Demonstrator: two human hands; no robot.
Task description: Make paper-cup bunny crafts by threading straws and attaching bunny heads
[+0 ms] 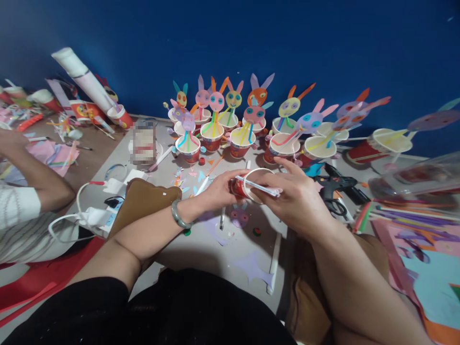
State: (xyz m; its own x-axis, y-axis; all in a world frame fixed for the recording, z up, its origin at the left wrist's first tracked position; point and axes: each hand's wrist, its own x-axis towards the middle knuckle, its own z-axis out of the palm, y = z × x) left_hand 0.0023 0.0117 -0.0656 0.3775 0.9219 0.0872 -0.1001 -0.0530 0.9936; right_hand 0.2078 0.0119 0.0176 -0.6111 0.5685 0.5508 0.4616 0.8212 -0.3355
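Fingers (pixel 232 176) hold red cup (pixel 239 189), long axis crosswise, mouth rightward.

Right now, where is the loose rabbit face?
In the head view, the rabbit face lies on the table near the middle, below the held cup, just right of a pen.

Plain deep-blue wall (pixel 151 43) spans the background, darker toward upper right. Grey tabletop (pixel 212 256) below; brownish surface (pixel 102 165) at left. Soft shadows on the tabletop.

Grey tabletop (pixel 212 258), rabbit-faced paper cups (pixel 240 149) along the back, pen (pixel 222 220), purple paper scrap (pixel 252 268), black glue gun (pixel 336 184)
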